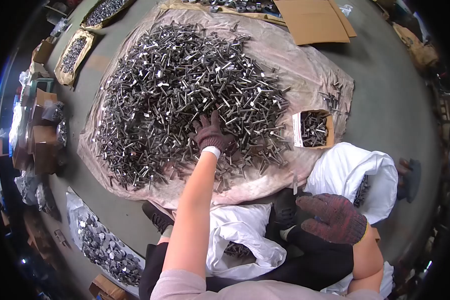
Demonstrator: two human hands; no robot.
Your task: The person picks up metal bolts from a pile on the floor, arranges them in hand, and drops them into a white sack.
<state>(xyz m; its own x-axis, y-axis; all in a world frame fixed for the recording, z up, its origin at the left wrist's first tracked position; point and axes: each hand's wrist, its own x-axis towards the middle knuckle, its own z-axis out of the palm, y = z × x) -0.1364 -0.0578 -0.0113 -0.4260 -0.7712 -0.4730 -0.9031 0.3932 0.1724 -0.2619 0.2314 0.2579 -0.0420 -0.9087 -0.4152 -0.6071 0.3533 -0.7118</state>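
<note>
My left hand (212, 136), in a dark knitted glove, reaches into a large heap of metal bolts (185, 85). Its fingers are spread over the bolts, and no grip on any of them shows. On the right, my right hand (335, 217) is raised above my leg in a similar glove, thumb apart from the stretched fingers. Just beyond its fingertips a slim metal bolt (295, 183) shows; I cannot tell whether it touches the glove. Between my legs stands an open white sack (250, 260) with bolts inside. Another white sack (352, 172) lies beyond my right hand.
The heap lies on a pinkish cloth (270, 45). A small cardboard box (313, 129) of bolts stands at its right. Round metal pieces (107, 250) lie on a sheet at lower left. Flat cardboard (312, 22) lies at the back; cartons (45, 145) line the left side.
</note>
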